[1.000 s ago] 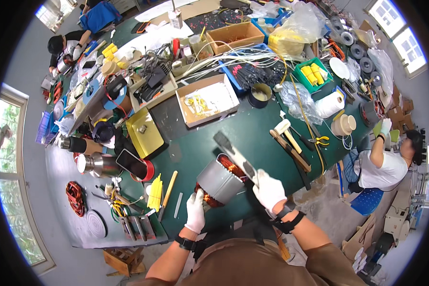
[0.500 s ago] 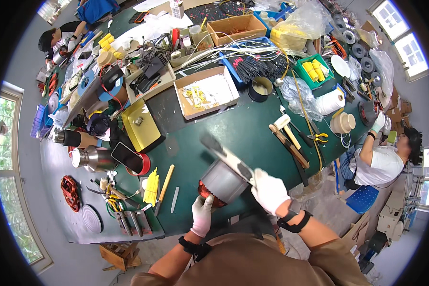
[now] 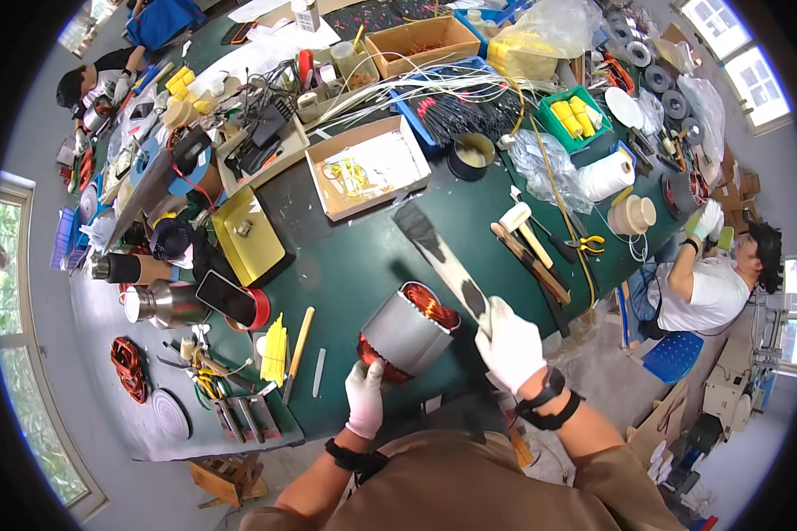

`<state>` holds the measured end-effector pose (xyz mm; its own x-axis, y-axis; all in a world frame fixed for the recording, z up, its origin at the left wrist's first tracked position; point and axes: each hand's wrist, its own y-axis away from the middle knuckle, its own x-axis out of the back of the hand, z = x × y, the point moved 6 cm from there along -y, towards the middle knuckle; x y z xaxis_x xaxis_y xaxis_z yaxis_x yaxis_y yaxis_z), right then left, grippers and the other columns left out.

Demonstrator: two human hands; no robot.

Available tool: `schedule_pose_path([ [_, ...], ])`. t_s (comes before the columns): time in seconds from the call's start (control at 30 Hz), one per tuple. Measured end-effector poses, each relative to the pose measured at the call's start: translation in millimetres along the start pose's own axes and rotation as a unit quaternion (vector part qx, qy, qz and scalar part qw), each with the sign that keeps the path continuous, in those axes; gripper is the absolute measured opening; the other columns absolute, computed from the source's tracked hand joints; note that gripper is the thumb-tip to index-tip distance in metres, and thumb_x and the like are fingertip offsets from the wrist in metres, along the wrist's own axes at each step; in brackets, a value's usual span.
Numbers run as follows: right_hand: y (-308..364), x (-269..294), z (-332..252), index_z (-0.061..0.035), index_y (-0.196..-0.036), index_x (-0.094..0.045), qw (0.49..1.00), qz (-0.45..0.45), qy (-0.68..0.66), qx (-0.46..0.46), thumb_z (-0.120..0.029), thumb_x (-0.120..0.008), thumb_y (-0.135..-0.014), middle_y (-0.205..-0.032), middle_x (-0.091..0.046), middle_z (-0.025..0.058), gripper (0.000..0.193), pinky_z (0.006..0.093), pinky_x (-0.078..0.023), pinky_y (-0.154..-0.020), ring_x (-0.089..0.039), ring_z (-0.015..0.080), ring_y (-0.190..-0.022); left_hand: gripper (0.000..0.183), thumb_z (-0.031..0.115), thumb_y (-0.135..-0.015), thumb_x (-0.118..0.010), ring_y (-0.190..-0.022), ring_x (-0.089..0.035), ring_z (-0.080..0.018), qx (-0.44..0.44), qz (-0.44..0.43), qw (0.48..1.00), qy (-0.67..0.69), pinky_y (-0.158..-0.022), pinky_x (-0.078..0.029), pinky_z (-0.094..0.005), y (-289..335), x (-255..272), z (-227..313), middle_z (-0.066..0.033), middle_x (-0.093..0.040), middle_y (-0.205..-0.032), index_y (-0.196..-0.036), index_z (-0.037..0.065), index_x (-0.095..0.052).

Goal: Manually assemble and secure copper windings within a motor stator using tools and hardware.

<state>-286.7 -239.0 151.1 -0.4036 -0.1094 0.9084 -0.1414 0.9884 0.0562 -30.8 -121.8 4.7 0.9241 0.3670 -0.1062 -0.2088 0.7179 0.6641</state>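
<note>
A grey motor stator (image 3: pixel 409 333) with red-brown copper windings at both ends lies tilted on the green bench in front of me. My left hand (image 3: pixel 364 396), in a white glove, grips its near-left winding end, thumb and fingers closed. My right hand (image 3: pixel 511 345), also gloved, is closed around the lower part of a flat paddle-like tool (image 3: pixel 452 274). That tool has a pale, dark-blotched shaft and a broad blackened far end. It points away from me, just to the right of the stator and apart from it.
A white mallet (image 3: pixel 524 230), wooden sticks and yellow-handled pliers (image 3: pixel 586 245) lie to the right. Left are a yellow tray (image 3: pixel 248 232), a steel bottle (image 3: pixel 164 303) and a wooden-handled tool (image 3: pixel 299 350). A cardboard box (image 3: pixel 369 168) stands beyond. A co-worker (image 3: pixel 704 288) sits at right.
The paddle-like tool, which lay across the stator in view, has moved right, off it. The stator has turned so its far windings show. My left hand has stayed on the near end.
</note>
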Motion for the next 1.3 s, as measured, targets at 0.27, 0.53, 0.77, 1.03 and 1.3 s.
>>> schedule_pose_path([
  [0.27,1.8,-58.3,10.1,0.0038,-0.132,-0.055,0.998,-0.063,0.002,-0.006,-0.026,-0.066,-0.091,-0.104,-0.067,0.0181,0.052,0.0444,-0.059,-0.073,-0.071,0.0363,-0.083,0.036,0.036,-0.108,-0.061,-0.081,-0.064,-0.0107,0.023,0.015,0.997,0.075,-0.072,-0.054,-0.0281,-21.0,2.4,39.1,-0.0036,-0.067,-0.099,-0.117,0.002,-0.063],
  [0.53,-23.8,-80.6,16.5,-0.0026,-0.124,-0.056,0.994,-0.07,-0.075,0.022,-0.023,-0.067,-0.091,-0.107,-0.066,0.0188,0.04,0.0481,-0.059,-0.075,-0.07,0.0406,-0.086,0.037,0.036,-0.111,-0.055,-0.093,-0.059,-0.0074,-0.089,-0.003,0.996,0.029,-0.082,-0.047,-0.0251,-27.8,-6.0,36.5,0.0,-0.065,-0.114,-0.129,0.004,-0.061],
  [0.77,-76.6,-136.3,17.4,0.0022,-0.131,-0.051,0.745,-0.313,-0.573,-0.14,-0.001,-0.069,-0.088,-0.083,-0.059,0.004,0.046,0.0288,-0.052,-0.051,-0.06,0.011,-0.057,0.039,0.048,-0.11,-0.054,-0.07,-0.04,-0.0018,-0.085,0.02,0.992,0.087,-0.061,-0.03,-0.0231,-38.3,-4.3,25.8,0.0081,-0.056,-0.086,-0.112,0.01,-0.064],
  [1.03,-52.6,-109.8,25.3,0.003,-0.133,-0.055,0.882,-0.246,-0.401,-0.026,-0.009,-0.067,-0.087,-0.105,-0.068,0.0186,0.049,0.0371,-0.058,-0.075,-0.07,0.0281,-0.081,0.059,0.042,-0.114,-0.037,-0.146,-0.046,-0.04,0.071,-0.127,0.938,0.316,-0.122,-0.038,-0.0574,0.2,-22.2,11.1,-0.0195,-0.044,-0.16,-0.158,0.003,-0.036],
  [1.3,23.2,-77.5,86.8,-0.0023,-0.139,-0.056,0.958,-0.153,-0.214,-0.115,-0.023,-0.067,-0.083,-0.126,-0.067,0.0252,0.061,0.0453,-0.051,-0.103,-0.063,0.0441,-0.117,0.043,0.027,-0.109,-0.054,-0.134,-0.06,-0.0257,0.218,-0.237,0.932,-0.168,-0.107,-0.051,-0.0394,14.3,23.4,22.1,-0.0211,-0.058,-0.146,-0.145,0.004,-0.052],
])
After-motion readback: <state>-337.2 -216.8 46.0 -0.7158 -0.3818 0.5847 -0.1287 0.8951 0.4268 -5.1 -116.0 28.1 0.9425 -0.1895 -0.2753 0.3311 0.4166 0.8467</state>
